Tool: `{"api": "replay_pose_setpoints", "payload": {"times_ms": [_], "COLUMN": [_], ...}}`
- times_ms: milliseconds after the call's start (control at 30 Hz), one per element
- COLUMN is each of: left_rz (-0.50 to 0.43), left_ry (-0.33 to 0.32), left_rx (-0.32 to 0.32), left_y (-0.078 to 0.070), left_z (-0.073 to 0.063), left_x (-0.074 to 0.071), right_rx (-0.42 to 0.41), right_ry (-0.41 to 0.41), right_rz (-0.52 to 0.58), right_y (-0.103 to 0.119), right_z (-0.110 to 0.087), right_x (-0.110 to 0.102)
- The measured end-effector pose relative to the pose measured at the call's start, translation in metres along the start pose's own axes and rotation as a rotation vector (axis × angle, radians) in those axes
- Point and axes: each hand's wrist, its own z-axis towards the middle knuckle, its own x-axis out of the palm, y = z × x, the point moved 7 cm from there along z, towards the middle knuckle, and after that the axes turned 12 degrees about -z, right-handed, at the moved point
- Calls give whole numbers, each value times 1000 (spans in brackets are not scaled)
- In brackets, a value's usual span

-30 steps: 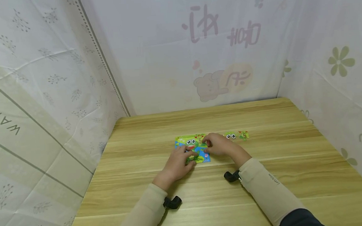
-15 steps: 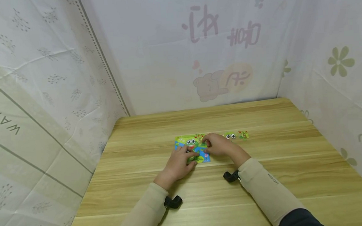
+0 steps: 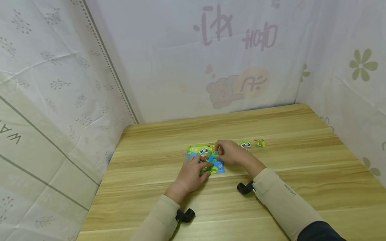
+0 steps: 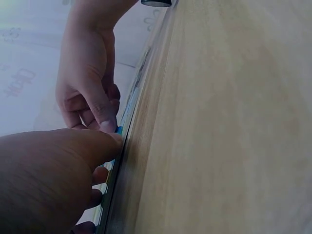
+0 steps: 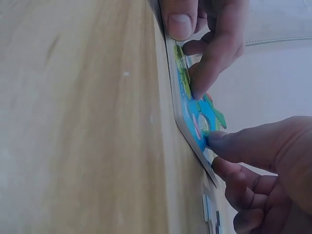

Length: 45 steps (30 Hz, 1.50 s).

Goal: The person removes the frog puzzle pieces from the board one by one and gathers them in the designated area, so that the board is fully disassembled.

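Observation:
A small jigsaw puzzle (image 3: 220, 167) with a green frog on blue lies flat on the wooden table. My left hand (image 3: 189, 174) rests on its lower left part, fingers spread over the picture. In the right wrist view, the left thumb (image 5: 179, 24) presses along the board's near edge. My right hand (image 3: 232, 153) is at the puzzle's right side, fingers curled. Its thumb and forefinger pinch a puzzle piece (image 5: 217, 118) with green on it, which stands slightly raised from the board. The fingers hide part of that piece.
Right of the puzzle lie loose pieces: one with the frog's eyes (image 3: 245, 145), partly behind the right hand, and one with red and green (image 3: 260, 143). The wooden table (image 3: 217, 210) meets printed white cloth (image 3: 177, 63) at the back and sides.
My right hand has shifted very slightly up and left at the puzzle's right edge. The left hand has barely moved and stays on the puzzle.

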Motion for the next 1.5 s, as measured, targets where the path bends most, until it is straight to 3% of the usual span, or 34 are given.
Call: {"api": "replay_pose_setpoints", "payload": {"times_ms": [267,600,1167,1500], "left_rz": [35,84,61,64], "left_ry": [-7,31,33,34], "left_rx": [20,5,0,-4], "left_y": [-1,-1,-6,-1], "left_z": [1,0,-1,0], "left_x": [0,2,0,4], "right_rx": [29,98,108,99], "right_ry": [-24,-13,15,1], "right_rz": [26,117,166,201], "right_y": [0,-7,-5,-7], "right_z": [4,9,9,7], "right_x": [-3,2,1,0]}}
